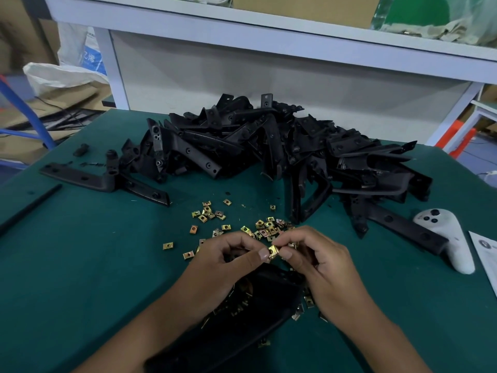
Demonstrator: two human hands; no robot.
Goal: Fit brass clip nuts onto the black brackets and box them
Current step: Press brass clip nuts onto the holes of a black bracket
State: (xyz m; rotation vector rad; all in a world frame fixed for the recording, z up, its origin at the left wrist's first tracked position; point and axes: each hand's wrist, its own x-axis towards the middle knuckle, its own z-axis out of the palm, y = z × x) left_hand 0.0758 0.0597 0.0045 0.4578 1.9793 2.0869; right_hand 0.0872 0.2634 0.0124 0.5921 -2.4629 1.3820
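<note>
- Head view is showing your left hand (231, 254) and right hand (313, 255) meeting at 6 o'clock on the green mat (80, 265), both pinching one brass clip nut (273, 251) between thumb and forefinger tips; the other fingers of each hand are curling loosely underneath.
- You are resting a black bracket (258, 305) under your wrists, with nuts lying on and beside it. It is not being gripped as far as I can tell.
- Loose clip nuts (265, 227) are lying scattered just beyond your fingertips, toward 12 o'clock, and a smaller cluster (208, 211) is sitting at 11 o'clock.
- A big heap of brackets (282, 146) is waiting further out at 12 o'clock, with a single bracket (107, 179) lying apart at 10 o'clock.
- A white controller (443, 232) is lying at 3 o'clock, touching a bracket (403, 227) that is sticking out of the heap.
- Judging by looks, the nut is going to feel light, thin, springy and smooth, so it could flick away; you are better off pinching its flat faces and leaving the open mouth free.
- The bracket is looking stiff and light; hold it near the tab taking the nut.
- No box is showing anywhere.
</note>
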